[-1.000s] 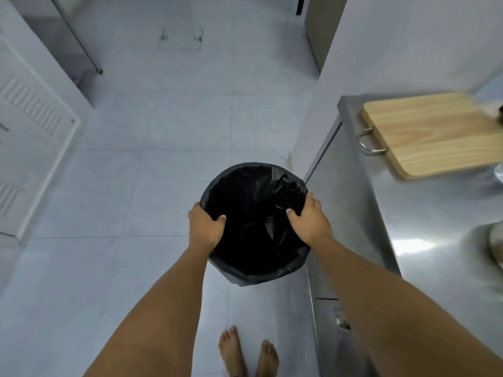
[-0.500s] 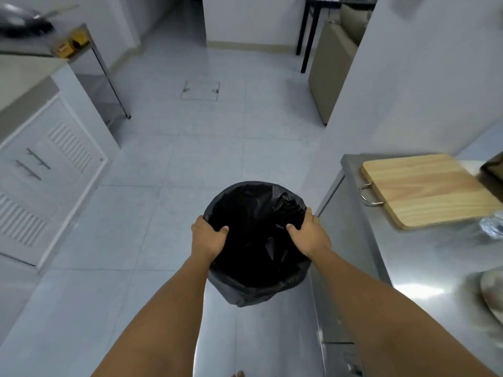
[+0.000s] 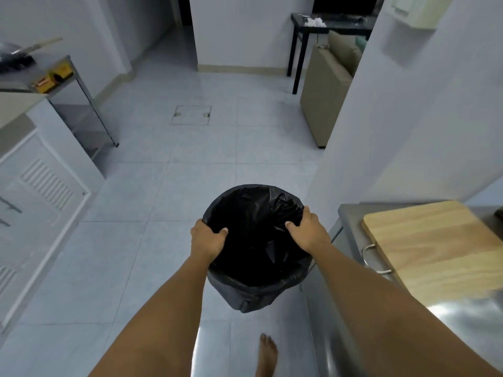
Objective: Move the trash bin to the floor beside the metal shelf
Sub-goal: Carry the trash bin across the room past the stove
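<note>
While both hands, left (image 3: 207, 240) and right (image 3: 307, 230), grip its rim, the trash bin (image 3: 255, 248) shows only black liner.

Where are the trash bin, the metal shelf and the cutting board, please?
trash bin (image 3: 246, 297): head view, near outer wall below the rim.
metal shelf (image 3: 94, 112): head view, front right leg.
cutting board (image 3: 435, 243): head view, middle of the wooden top.
</note>
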A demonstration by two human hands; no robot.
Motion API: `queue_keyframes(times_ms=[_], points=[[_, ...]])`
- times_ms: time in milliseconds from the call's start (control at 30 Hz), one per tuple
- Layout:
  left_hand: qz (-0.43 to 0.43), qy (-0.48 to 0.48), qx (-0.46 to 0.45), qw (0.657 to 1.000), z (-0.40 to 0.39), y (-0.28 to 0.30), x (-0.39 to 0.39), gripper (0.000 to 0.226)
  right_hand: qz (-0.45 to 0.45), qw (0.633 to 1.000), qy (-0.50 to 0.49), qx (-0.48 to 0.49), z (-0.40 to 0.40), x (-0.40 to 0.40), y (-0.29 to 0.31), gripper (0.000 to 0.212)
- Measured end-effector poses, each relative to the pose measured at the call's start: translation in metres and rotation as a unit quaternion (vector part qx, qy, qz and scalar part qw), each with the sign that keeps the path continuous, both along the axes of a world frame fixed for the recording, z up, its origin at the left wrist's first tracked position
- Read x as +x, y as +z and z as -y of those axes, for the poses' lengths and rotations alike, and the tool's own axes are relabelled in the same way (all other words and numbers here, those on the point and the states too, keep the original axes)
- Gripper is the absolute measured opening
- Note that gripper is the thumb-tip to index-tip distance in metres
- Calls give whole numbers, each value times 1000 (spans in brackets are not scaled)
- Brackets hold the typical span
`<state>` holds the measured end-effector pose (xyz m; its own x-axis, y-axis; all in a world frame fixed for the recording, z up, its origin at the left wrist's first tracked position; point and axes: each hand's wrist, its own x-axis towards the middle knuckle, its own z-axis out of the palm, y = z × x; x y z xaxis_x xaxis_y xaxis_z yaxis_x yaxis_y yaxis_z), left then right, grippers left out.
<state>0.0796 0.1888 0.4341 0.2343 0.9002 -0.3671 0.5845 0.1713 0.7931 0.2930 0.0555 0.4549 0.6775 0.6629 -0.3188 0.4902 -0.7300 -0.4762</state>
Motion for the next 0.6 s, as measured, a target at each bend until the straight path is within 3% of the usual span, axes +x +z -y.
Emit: queue_keyframes(times_ms=[600], points=[[39,34,-2,999,-222,14,195,73,8,1000,17,11,-228,201,15,83]])
